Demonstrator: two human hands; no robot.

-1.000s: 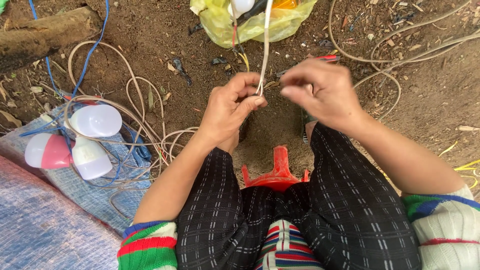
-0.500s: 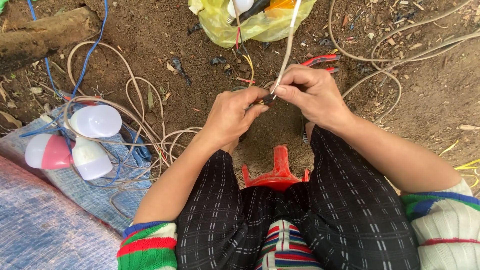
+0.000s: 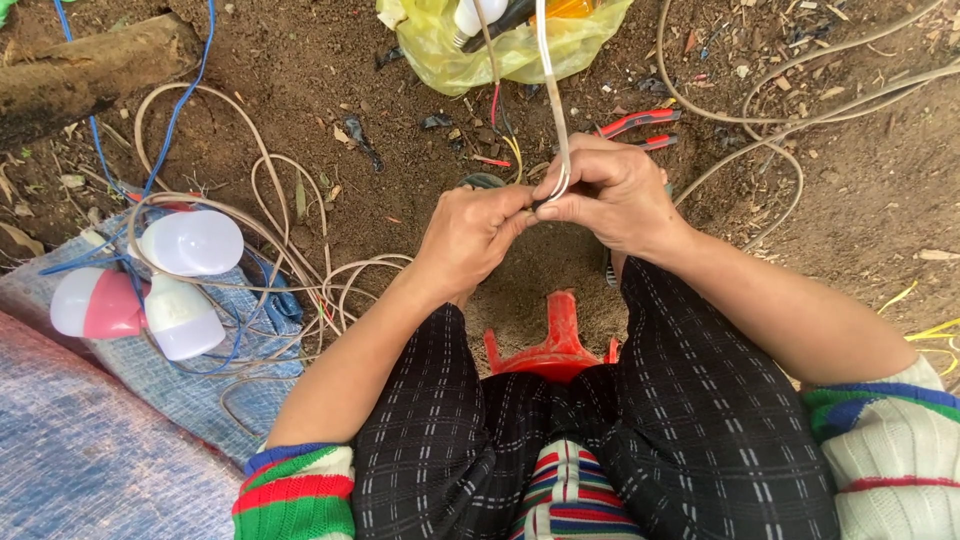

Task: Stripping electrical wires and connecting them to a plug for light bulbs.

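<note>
Both hands — left hand (image 3: 470, 232), right hand (image 3: 612, 192) — are pressed together, white cable (image 3: 553, 110) pinched between fingertips; red-handled pliers (image 3: 636, 124) lie near.

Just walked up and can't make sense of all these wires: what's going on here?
A person sits on a low red stool over bare dirt, both hands together in front of the knees. The left hand and right hand pinch a pale cable that runs up toward a yellow plastic bag. Red-handled pliers lie on the soil just beyond the hands. Off to the left, three light bulbs rest among loops of cable on a blue cloth.
</note>
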